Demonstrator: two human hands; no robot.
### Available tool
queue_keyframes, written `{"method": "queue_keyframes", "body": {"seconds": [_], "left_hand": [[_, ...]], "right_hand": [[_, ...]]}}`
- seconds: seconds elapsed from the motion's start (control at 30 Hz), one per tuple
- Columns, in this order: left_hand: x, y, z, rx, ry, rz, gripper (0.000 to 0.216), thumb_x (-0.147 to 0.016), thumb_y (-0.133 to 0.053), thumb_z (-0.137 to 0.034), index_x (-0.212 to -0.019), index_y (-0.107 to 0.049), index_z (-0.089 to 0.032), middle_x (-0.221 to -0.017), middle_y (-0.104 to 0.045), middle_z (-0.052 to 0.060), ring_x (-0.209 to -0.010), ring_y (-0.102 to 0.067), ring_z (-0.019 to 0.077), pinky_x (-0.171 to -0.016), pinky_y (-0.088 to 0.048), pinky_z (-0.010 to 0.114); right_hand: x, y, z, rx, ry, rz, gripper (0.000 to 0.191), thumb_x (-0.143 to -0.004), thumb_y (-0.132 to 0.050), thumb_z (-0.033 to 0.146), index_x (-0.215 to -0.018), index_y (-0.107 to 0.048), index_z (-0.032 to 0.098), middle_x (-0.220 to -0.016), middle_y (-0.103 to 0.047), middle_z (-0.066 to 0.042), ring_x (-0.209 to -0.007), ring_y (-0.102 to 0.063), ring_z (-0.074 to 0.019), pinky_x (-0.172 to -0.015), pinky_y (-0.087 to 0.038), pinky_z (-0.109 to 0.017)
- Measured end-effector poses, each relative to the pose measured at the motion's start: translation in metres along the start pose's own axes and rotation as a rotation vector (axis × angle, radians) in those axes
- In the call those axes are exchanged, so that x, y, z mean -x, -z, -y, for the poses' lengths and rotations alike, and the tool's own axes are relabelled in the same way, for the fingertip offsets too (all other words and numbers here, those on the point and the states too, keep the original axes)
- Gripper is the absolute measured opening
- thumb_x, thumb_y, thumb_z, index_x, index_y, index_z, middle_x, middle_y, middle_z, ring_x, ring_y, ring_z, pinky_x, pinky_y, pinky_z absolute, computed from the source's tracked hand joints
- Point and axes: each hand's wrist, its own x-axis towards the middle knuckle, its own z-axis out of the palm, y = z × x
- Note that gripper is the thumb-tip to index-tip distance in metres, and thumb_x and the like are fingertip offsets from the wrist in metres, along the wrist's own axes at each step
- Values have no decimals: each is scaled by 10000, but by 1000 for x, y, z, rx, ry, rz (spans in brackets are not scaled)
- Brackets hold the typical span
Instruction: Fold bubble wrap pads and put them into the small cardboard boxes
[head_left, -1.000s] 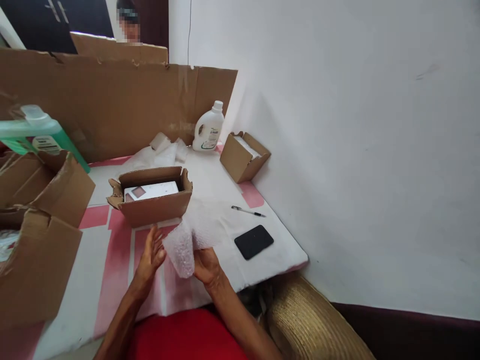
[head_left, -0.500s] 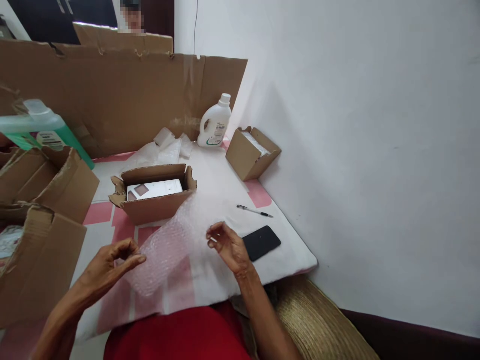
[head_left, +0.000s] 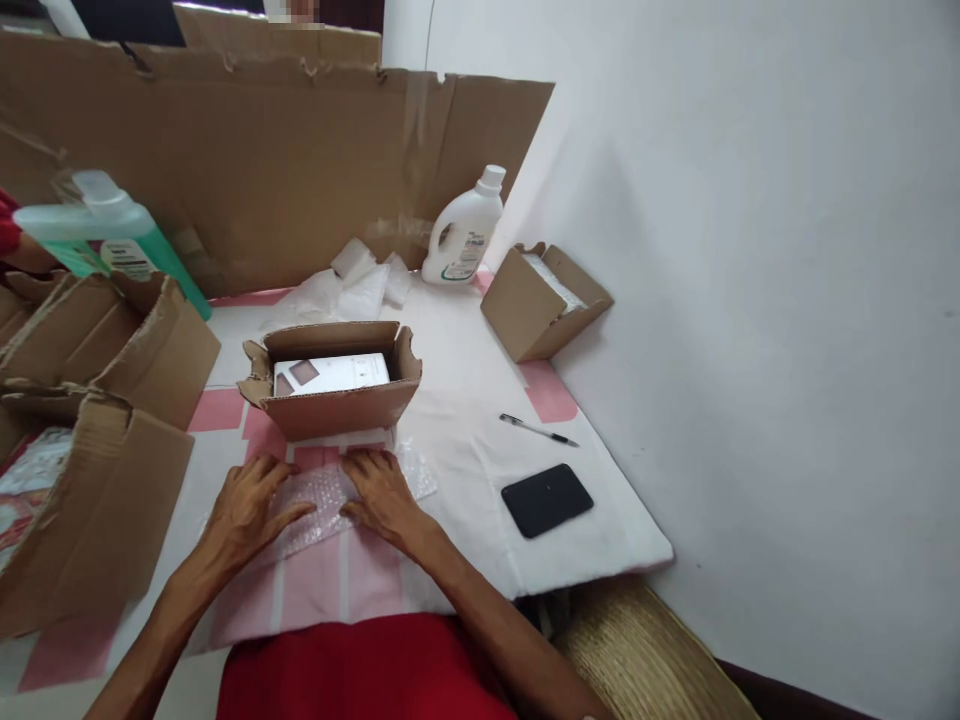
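Note:
A sheet of bubble wrap (head_left: 322,505) lies on the table, its right end reaching past my right hand. My left hand (head_left: 244,515) rests on the left part of the wrap, thumb stretched inward and apart from the fingers. On the right part lies my right hand (head_left: 381,497), fingers forward and thumb apart, pressing the sheet down. Just beyond both hands stands an open cardboard box (head_left: 341,410). Inside it is a white printed carton (head_left: 341,372).
Right of my hands lie a black phone (head_left: 547,500) and a pen (head_left: 538,430). Farther back stand a white jug (head_left: 465,235) and a small cardboard box (head_left: 544,305). More boxes (head_left: 142,500) and a green bottle (head_left: 120,240) crowd the left. A cardboard panel (head_left: 285,170) borders the back.
My right hand has come down and left onto the bubble wrap. The wrap, earlier lifted at its left end in my left hand, now lies flat beneath both hands. The view has shifted.

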Motion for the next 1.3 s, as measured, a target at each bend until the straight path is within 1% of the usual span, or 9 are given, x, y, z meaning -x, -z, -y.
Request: {"method": "queue_keyframes", "body": {"seconds": [0.1, 0.2, 0.3, 0.5, 0.6, 0.83, 1.07, 1.23, 1.3], "left_hand": [[19, -7, 4, -90, -36, 36, 498, -875, -610, -624, -1172, -674, -229, -1099, -720, 102, -1012, -674, 304, -857, -505, 434], [26, -20, 13, -128, -32, -13, 560, -918, -566, -566, -1346, -578, -205, -1183, -688, 130, -1081, -654, 315, -865, -518, 433], [20, -31, 18, -148, -84, -56, 534, -948, -532, -504, -1390, -547, -206, -1216, -677, 139, -1103, -639, 321, -888, -510, 449], [2, -38, 14, -105, -172, -97, 324, -906, -611, -378, -1190, -654, -227, -1081, -694, 102, -1012, -624, 303, -878, -485, 449], [-2, -35, 11, -57, -176, -108, 231, -902, -622, -367, -1077, -657, -219, -1044, -682, 85, -968, -614, 284, -841, -477, 422], [-8, -21, 3, -55, -188, -131, 140, -943, -585, -334, -1013, -641, -227, -1022, -684, 61, -959, -608, 252, -843, -443, 380], [-12, -16, -4, -167, -293, -244, 131, -970, -575, -282, -1044, -665, -222, -1028, -687, 78, -953, -608, 247, -845, -442, 376], [-10, -9, -15, -296, -360, -393, 85, -944, -592, -192, -924, -664, -233, -988, -712, 70, -955, -613, 249, -891, -425, 396], [-6, -1, -21, -329, -409, -410, 98, -927, -593, -150, -902, -642, -231, -947, -716, 56, -949, -619, 239, -908, -421, 392]], "right_hand": [[-4, -2, 0, 88, -35, 47, 589, -824, -833, 368, -1324, -597, 163, -1238, -669, -143, -1142, -570, -327, -982, -456, -494], [-1, -3, -2, 111, 0, -17, 572, -808, -847, 382, -1284, -612, 171, -1192, -668, -128, -1115, -551, -315, -1002, -422, -495], [2, -8, -3, 110, 40, -97, 470, -820, -838, 355, -1212, -637, 191, -1160, -666, -104, -1099, -539, -294, -1037, -387, -496], [1, -12, -7, 70, 96, -248, 137, -920, -712, 250, -1039, -664, 200, -1084, -673, -61, -1045, -539, -238, -1061, -351, -454], [1, -9, -9, 56, 117, -276, 44, -942, -677, 220, -975, -656, 200, -1014, -684, -43, -993, -545, -224, -1045, -359, -424], [3, -3, -9, 198, 116, -357, 87, -944, -693, 257, -906, -643, 195, -967, -679, -52, -915, -538, -226, -903, -392, -391], [9, 4, -6, 303, 103, -363, 118, -976, -663, 290, -895, -645, 206, -915, -663, -54, -889, -529, -229, -871, -361, -403], [15, 14, -1, 314, 101, -385, 100, -979, -654, 274, -906, -639, 208, -879, -652, -43, -861, -519, -225, -870, -331, -413], [21, 23, 1, 348, 101, -384, 78, -982, -633, 235, -909, -637, 208, -845, -638, -37, -835, -506, -224, -865, -325, -419]]}}
